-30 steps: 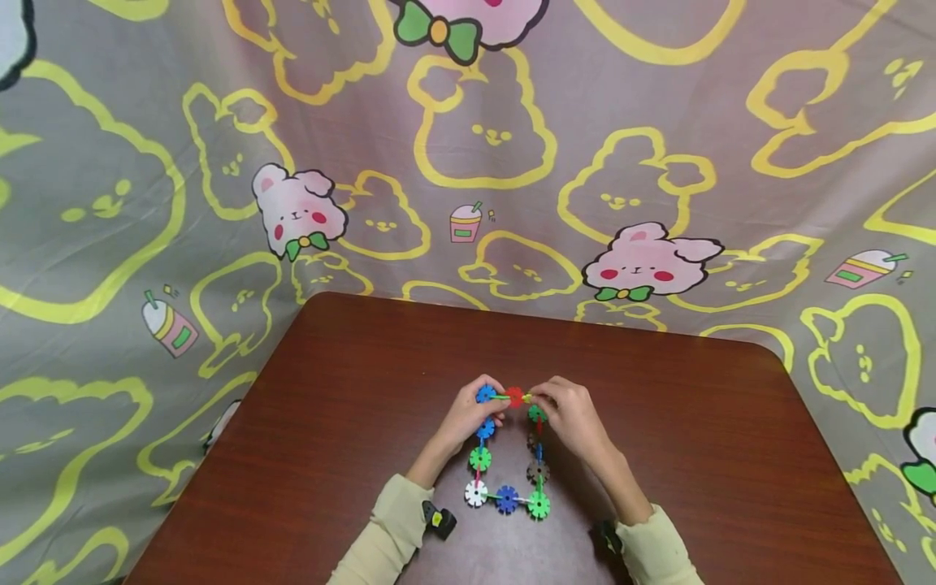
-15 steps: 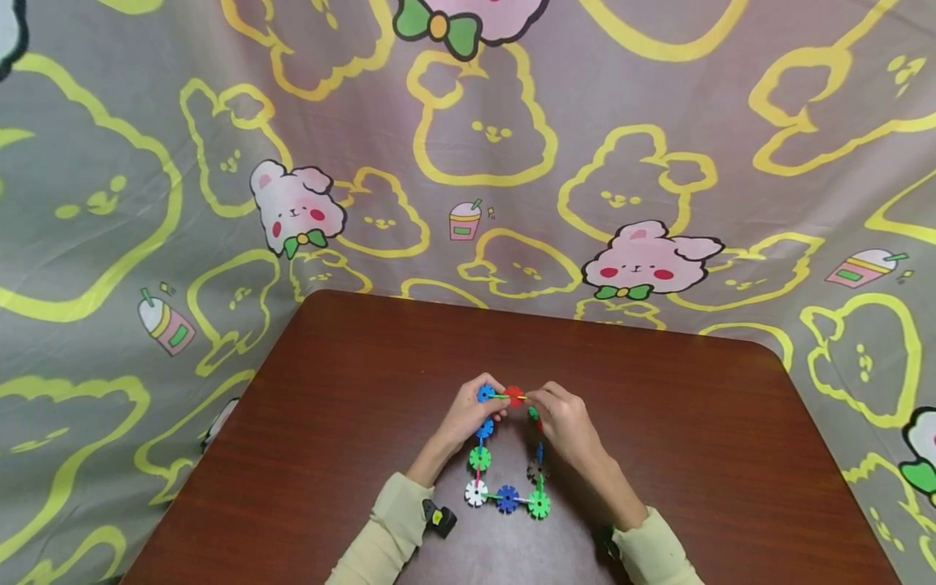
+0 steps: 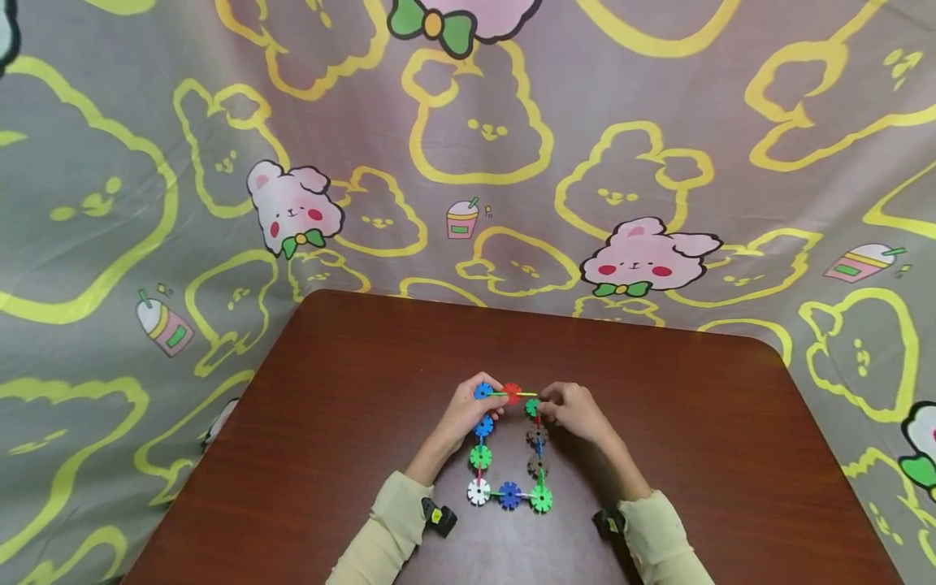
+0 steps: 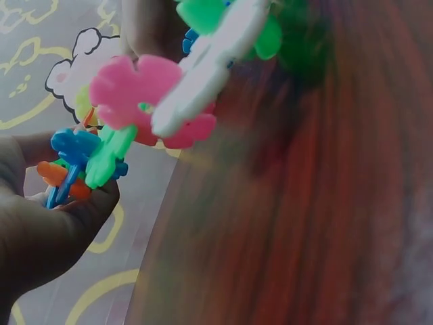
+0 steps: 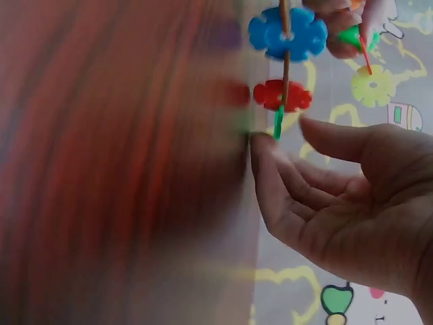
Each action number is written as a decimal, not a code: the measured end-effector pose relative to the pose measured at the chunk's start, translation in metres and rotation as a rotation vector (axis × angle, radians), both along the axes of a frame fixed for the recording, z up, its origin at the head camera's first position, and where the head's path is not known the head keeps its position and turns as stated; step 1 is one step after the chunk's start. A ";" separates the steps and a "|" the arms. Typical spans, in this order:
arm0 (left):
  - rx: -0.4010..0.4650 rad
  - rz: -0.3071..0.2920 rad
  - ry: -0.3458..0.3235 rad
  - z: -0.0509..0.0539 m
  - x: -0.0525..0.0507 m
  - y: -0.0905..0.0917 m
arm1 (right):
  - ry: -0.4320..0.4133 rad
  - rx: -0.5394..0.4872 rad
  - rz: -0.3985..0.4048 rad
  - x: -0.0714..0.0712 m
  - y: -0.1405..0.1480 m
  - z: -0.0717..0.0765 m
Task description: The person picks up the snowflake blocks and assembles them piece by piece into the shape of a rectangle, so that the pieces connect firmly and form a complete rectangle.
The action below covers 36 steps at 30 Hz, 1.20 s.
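Observation:
A chain of plastic snowflake building discs, slotted together, forms a near-rectangle over the table. My left hand point(image 3: 465, 410) grips its upper left part around a blue disc point(image 3: 483, 392), with a green disc point(image 4: 110, 154) between thumb and fingers. A red disc point(image 3: 512, 393) extends to the right, with a yellow disc point(image 3: 528, 395) edge-on at its end. My right hand point(image 3: 574, 413) is at the upper right corner by a green disc point(image 3: 532, 408). In the right wrist view its index fingertip touches the edge-on green disc point(image 5: 279, 123), while the thumb stands apart.
Along the lower side run a white disc point(image 3: 478, 491), a dark blue disc point(image 3: 509, 496) and a bright green disc point(image 3: 541, 498). The brown table point(image 3: 351, 382) ends at a cartoon-printed cloth point(image 3: 512, 268) behind and on both sides.
My right hand has let go of the yellow disc and shifted slightly right to the green corner disc. The left hand keeps its hold.

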<state>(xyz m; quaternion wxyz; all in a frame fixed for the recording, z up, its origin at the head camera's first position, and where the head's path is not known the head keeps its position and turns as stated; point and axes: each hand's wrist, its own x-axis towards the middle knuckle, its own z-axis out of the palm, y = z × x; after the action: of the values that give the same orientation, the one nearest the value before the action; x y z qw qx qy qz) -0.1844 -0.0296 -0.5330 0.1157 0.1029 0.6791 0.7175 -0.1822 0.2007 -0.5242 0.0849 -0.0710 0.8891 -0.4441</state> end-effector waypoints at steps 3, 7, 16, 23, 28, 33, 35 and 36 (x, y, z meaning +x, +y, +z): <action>-0.008 0.002 0.003 0.001 0.000 0.000 | -0.002 -0.113 -0.005 -0.002 -0.002 -0.001; -0.003 0.008 0.044 0.004 -0.001 -0.003 | 0.012 -0.250 -0.010 0.002 0.001 0.007; 0.037 0.025 0.248 0.022 0.003 -0.009 | 0.051 -0.401 -0.069 0.022 0.012 0.045; 0.045 -0.002 0.370 0.030 0.009 -0.008 | 0.121 -0.353 -0.062 0.033 0.008 0.061; 0.028 0.002 0.390 0.031 0.010 -0.006 | 0.154 -0.319 -0.071 0.037 0.004 0.065; 0.050 -0.027 0.355 0.032 0.012 -0.003 | 0.185 -0.281 -0.124 0.040 0.000 0.066; 0.052 -0.032 0.347 0.032 0.012 -0.002 | 0.197 -0.264 -0.147 0.040 -0.002 0.066; 0.052 -0.032 0.345 0.032 0.012 -0.002 | 0.202 -0.260 -0.155 0.041 -0.003 0.066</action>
<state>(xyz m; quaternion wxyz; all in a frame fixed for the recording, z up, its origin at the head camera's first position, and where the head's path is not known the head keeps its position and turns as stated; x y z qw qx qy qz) -0.1720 -0.0318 -0.5006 0.0060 0.2381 0.6683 0.7047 -0.1416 0.1978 -0.4585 -0.0493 -0.0567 0.8309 -0.5513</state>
